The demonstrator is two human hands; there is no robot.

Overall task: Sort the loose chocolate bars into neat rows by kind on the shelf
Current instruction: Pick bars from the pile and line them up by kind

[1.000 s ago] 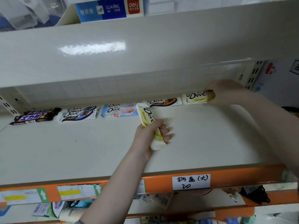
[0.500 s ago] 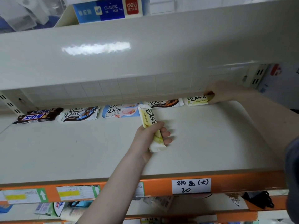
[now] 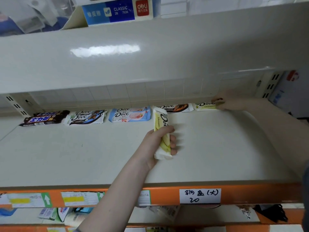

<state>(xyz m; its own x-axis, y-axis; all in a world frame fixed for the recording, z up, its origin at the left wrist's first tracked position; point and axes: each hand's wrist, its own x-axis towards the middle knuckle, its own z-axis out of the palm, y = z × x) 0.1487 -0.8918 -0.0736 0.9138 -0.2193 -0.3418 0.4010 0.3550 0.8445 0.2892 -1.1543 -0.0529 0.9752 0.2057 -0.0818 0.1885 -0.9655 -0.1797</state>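
Note:
Chocolate bars lie in a row along the back of the cream shelf (image 3: pixel 66 156): dark Snickers-type bars (image 3: pixel 45 118), white-and-dark Dove bars (image 3: pixel 86 117), blue Dove bars (image 3: pixel 130 114), a brown Dove bar (image 3: pixel 175 108) and a yellow Dove bar (image 3: pixel 204 106). My right hand (image 3: pixel 229 102) reaches to the back right and pinches the right end of that yellow bar. My left hand (image 3: pixel 158 144) grips several yellow Dove bars (image 3: pixel 161 129) upright over the shelf's middle.
The shelf above overhangs low and carries a blue Deli box (image 3: pixel 115 12). An orange front rail (image 3: pixel 167 196) with paper labels edges the shelf. Mixed goods lie on the shelf below. A slotted upright (image 3: pixel 270 86) stands at the back right.
My right hand has set the yellow bar down flat at the right end of the back row. My left hand has stayed put with its bars.

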